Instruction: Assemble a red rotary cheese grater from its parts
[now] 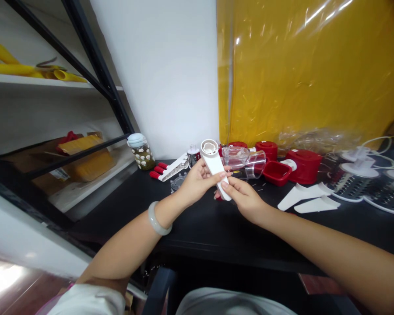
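Observation:
A white plastic crank handle [214,167] with a round, hollow socket at its upper end is held up in front of me, tilted over the table. My left hand [198,178] is closed around its middle, the thumb lying on its face. Near the lower end, my right hand [246,200] pinches it between thumb and fingers. A bit of red shows behind the lower end, but what it is stays hidden. Just beyond my left hand lie similar white handles [174,169] with red knobs [155,173]. Clear plastic cups [238,158] sit right behind my hands.
Red plastic housings [304,166] and a red tray [277,173] stand along the wall. White flat pieces [304,194] and grater drums [356,177] lie to the right on the black table [197,232]. A patterned bottle [141,152] stands back left, beside a shelf [95,175].

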`<state>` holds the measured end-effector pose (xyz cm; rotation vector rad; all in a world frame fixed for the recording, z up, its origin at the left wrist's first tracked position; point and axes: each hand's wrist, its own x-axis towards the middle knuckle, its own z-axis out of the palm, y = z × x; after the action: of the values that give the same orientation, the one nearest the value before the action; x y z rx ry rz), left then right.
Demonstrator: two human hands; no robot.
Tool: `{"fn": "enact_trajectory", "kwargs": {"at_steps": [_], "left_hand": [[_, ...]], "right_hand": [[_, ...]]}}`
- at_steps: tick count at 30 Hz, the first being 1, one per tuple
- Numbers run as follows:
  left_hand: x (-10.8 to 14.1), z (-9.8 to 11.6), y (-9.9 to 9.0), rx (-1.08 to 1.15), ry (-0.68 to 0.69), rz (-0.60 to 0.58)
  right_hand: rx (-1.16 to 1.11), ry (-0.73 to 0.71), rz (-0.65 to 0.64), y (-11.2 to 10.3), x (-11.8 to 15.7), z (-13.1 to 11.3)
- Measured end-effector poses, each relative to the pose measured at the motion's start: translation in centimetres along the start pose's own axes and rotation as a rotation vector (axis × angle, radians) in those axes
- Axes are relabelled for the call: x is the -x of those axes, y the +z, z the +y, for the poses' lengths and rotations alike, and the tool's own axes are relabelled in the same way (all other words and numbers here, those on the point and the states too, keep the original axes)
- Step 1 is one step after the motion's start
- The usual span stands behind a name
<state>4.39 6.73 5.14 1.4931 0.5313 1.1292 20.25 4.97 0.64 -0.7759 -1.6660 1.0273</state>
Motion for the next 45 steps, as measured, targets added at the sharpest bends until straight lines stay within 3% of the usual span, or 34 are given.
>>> {"fn": "enact_trajectory", "kwargs": {"at_steps": [4,9,21,32,45], "left_hand": [[-0.1,0.1,-0.1,0.052,-0.005,-0.042],[0.0,0.2,0.1,0.024,-0.01,-0.016],[0.3,0.0,0.4,-0.102,-0.006,0.03],[0.3,0.9,-0.4,-0.151,0.032,-0.032],[0.1,1.6,-0.8,-0.188,0.021,0.08]], "right_hand": [[-0.194,0.043,0.005,0.1,-0.2,0.5],[-0.264,0.052,-0.004,0.2,-0.3,0.8],[-0.159,0.081,-0.083,0.1,-0.3,0.3],[-0.097,0.02,-0.096,-0.2,0.0,0.0],[0.004,0.014,-0.064,0.5,0.3,0.3]]}}
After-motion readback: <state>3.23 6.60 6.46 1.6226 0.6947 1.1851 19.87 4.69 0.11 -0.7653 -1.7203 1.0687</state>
